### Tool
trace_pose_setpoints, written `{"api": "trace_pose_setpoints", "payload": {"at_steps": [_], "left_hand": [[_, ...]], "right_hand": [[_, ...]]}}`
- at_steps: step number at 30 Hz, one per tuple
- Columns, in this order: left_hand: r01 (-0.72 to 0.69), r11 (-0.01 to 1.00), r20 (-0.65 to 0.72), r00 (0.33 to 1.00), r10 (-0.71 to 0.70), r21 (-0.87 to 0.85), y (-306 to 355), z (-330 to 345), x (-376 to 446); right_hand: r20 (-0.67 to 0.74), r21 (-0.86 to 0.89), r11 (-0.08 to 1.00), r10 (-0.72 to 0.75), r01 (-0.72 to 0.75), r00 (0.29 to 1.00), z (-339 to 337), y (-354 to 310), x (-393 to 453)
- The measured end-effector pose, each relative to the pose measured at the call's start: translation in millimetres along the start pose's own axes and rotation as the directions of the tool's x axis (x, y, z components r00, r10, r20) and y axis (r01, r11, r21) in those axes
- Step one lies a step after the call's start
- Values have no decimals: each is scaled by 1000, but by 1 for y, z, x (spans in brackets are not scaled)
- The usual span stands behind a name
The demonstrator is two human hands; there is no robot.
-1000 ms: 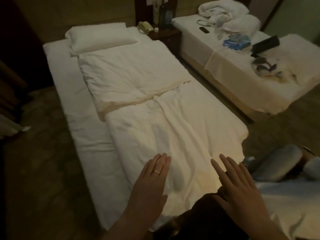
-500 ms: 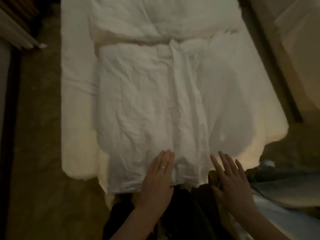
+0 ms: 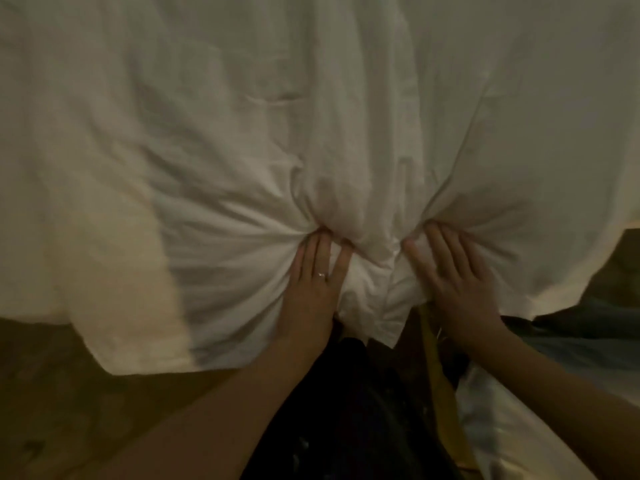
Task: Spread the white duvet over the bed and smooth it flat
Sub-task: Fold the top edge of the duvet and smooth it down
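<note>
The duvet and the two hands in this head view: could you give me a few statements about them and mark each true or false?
1. Both hands are on the white duvet. True.
2. The left hand wears a ring. True.
3. The duvet lies smooth and flat around the hands. False: the cloth is bunched into folds that fan out from the fingertips of both hands.
4. The right hand hangs in the air, clear of the cloth. False: its fingers dig into the duvet.
5. The hands are at the duvet's near edge, close to the person's body. True.
</note>
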State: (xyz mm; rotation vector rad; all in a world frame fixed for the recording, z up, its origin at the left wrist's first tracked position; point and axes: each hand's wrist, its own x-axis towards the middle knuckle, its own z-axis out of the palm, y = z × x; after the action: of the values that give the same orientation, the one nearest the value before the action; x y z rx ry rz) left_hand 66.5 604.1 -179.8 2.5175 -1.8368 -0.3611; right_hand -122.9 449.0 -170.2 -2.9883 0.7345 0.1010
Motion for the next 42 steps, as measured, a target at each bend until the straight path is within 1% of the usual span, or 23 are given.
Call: {"api": "trace_pose_setpoints", "payload": {"at_steps": [3,5,7,9,10,13,15,18,21,22,24,26,27,28,30,33,34,35,37,38,39,41,42], "left_hand": [[-43,997,-46,998,40,-67,-10,-19,11],[-56,993,-48,998,51,-108,-19,-39,18],[-32,986,19,999,36,-166,-30,-64,34],[30,974,131,991,-1,-225,-39,-89,58],[67,973,175,984,-28,-220,-42,-100,72],[94,988,203,977,-67,-124,-34,-118,96],[53,996,285,958,-29,-74,-16,-111,91],[61,998,343,938,-49,-24,8,-80,60],[85,990,336,935,-118,111,23,-43,30],[101,988,303,944,-131,114,26,-36,20],[91,995,181,980,-83,-36,36,-26,-3],[-71,983,-54,997,63,-169,52,-16,-34],[-140,973,-115,986,121,-184,60,-13,-46],[-164,969,-112,983,145,-184,67,-13,-53],[-105,983,-49,994,98,-150,74,-12,-54],[25,999,52,998,-27,29,60,-19,-25],[59,994,39,997,-63,94,54,-21,-11],[111,989,40,992,-116,99,49,-24,3],[238,971,95,967,-236,-17,44,-42,32],[269,960,83,961,-263,-78,43,-55,46],[265,953,25,964,-265,-148,40,-71,58],[149,949,-170,965,-202,-278,26,-118,81],[111,944,-194,965,-178,-311,17,-147,93]], "right_hand": [[-23,2,998,-61,61,998,-10,13,15],[27,20,998,-55,54,998,-25,24,25],[146,79,997,13,-24,989,-49,39,42],[286,132,982,92,-134,954,-84,52,68],[317,138,976,120,-171,941,-99,56,81],[274,130,979,117,-157,955,-120,52,109],[275,80,994,48,-73,960,-110,38,109],[292,111,994,-22,-11,956,-66,13,80],[269,11,1000,-27,25,963,-22,-7,44],[242,-33,999,-28,38,970,-10,-10,35],[178,-126,988,-62,85,982,5,-6,25],[103,-169,973,-141,157,985,12,8,31],[74,-180,967,-171,182,982,12,15,38],[46,-182,965,-183,188,982,9,20,47],[26,-133,971,-199,201,980,-5,25,61],[248,13,981,-192,195,950,-37,29,64],[278,57,986,-164,155,947,-52,29,66],[274,95,989,-139,117,952,-69,28,69],[208,162,986,-68,34,976,-109,21,82],[159,182,983,-19,-10,987,-131,19,91],[139,190,981,23,-50,990,-155,19,102],[164,199,976,55,-87,985,-190,26,129],[180,217,970,67,-106,981,-200,33,145]]}}
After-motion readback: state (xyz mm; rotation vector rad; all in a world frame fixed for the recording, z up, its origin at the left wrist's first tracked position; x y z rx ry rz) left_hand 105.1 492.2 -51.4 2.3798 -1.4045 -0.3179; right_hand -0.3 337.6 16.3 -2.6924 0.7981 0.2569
